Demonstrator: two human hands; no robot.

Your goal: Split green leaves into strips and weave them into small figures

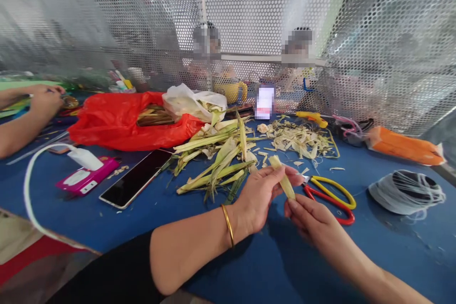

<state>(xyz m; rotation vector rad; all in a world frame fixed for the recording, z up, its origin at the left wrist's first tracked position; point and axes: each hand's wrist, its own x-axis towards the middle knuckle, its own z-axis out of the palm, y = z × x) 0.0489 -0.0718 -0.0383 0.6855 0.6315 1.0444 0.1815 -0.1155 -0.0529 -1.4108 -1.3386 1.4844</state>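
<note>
A pale, folded strip of corn husk (287,186) is held between my two hands above the blue table. My left hand (261,192), with a gold bangle at the wrist, pinches its upper part between thumb and fingers. Lower down, my right hand (311,216) grips the near end with thumb and fingertips. Just beyond my left hand lies a pile of green and yellowish corn husks (217,152). Scissors with one red and one yellow handle (333,193) rest to the right, their blades partly hidden behind my hands.
Husk scraps (299,137) lie farther back. A red plastic bag (107,121), a dark phone (137,178) and a pink power strip (87,178) are left. Grey yarn (406,192) and an orange packet (404,146) are right. A co-worker's hands (46,104) work far left. Perforated metal panels (245,14) stand behind.
</note>
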